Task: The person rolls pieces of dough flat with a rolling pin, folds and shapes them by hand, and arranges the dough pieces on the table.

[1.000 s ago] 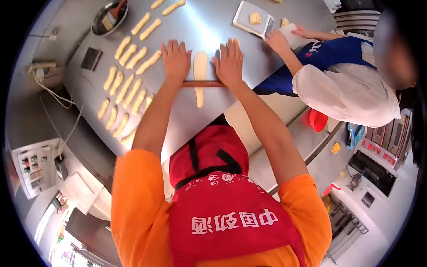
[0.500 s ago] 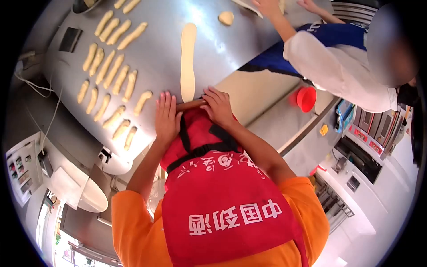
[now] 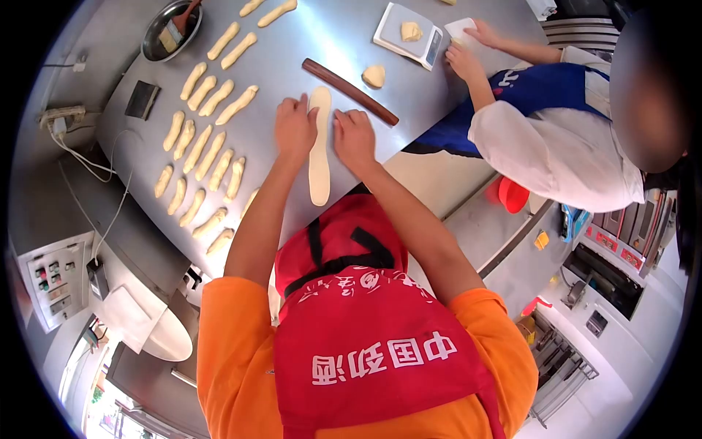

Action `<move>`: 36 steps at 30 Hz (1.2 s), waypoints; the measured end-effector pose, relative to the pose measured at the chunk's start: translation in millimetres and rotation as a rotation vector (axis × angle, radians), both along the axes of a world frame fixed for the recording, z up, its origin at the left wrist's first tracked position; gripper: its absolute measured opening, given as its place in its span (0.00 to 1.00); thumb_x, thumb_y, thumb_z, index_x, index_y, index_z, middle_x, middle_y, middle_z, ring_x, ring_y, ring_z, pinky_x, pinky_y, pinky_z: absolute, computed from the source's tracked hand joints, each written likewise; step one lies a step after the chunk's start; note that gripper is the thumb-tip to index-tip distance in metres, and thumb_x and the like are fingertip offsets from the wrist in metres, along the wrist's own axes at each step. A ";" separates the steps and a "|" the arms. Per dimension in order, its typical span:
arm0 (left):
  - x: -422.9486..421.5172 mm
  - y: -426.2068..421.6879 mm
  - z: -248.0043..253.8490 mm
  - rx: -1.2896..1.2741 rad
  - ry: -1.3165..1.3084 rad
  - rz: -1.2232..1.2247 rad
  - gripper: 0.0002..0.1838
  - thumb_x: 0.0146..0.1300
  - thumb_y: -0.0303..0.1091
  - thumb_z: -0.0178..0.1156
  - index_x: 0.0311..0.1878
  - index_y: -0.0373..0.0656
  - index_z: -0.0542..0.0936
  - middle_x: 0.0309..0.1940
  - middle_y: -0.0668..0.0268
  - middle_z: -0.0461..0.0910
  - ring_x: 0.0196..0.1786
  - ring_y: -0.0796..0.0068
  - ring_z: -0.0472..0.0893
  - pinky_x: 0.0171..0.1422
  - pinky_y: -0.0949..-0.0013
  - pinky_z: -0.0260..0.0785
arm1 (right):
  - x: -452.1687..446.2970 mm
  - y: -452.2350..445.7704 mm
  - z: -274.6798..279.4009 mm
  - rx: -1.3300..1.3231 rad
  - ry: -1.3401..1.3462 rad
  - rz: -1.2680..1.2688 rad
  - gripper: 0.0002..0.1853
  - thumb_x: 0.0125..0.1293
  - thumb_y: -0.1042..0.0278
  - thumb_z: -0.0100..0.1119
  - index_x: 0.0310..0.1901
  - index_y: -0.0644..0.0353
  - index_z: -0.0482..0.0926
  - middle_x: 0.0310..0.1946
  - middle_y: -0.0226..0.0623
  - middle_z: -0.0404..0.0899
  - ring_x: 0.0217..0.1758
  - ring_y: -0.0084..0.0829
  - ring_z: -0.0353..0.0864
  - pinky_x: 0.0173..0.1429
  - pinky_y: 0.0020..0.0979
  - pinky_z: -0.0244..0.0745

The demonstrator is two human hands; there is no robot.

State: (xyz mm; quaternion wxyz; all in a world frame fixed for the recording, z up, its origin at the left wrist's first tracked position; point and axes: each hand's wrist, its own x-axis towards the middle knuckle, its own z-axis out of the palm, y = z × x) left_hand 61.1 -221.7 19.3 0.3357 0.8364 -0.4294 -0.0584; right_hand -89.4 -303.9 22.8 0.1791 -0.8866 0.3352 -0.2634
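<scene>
One flattened dough strip (image 3: pixel 319 164) lies between the curled left hand (image 3: pixel 295 133), thumb at its left edge, and the curled right hand (image 3: pixel 355 142), just right of it; whether either grips, I cannot tell; light, even handling should keep it straight; the table (image 3: pixel 292 55) offers more room far than near; a rolling pin (image 3: pixel 351 91) bounds the right.

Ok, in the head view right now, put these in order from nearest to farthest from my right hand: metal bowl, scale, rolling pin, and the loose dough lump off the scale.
1. Rolling pin: lying slantwise just beyond your right hand.
2. Loose dough lump: past the pin.
3. Scale: farther on, toward the right.
4. Metal bowl: far off to the left.
</scene>
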 end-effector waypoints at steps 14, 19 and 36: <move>6.1 33.7 42.3 -0.105 0.592 -0.136 0.04 0.78 0.26 0.66 0.51 0.38 0.84 0.46 0.58 0.87 0.53 0.63 0.85 0.64 0.61 0.76 | 3.4 -15.8 29.1 0.885 -0.171 0.133 0.07 0.74 0.76 0.67 0.51 0.61 0.82 0.39 0.39 0.85 0.44 0.37 0.85 0.54 0.38 0.80; -0.7 83.7 143.9 -0.095 0.819 -0.262 0.04 0.78 0.25 0.67 0.51 0.36 0.85 0.42 0.59 0.89 0.48 0.67 0.87 0.58 0.63 0.79 | -35.0 -0.4 138.7 1.178 -0.127 0.297 0.08 0.79 0.75 0.66 0.56 0.62 0.85 0.39 0.38 0.87 0.42 0.28 0.86 0.53 0.33 0.80; 61.3 71.0 255.0 -0.374 0.114 -0.278 0.13 0.70 0.22 0.75 0.56 0.41 0.93 0.44 0.65 0.93 0.52 0.68 0.88 0.66 0.65 0.79 | 36.8 -16.4 271.0 0.177 -0.279 0.460 0.03 0.74 0.72 0.69 0.45 0.58 0.89 0.36 0.39 0.89 0.41 0.44 0.87 0.48 0.44 0.80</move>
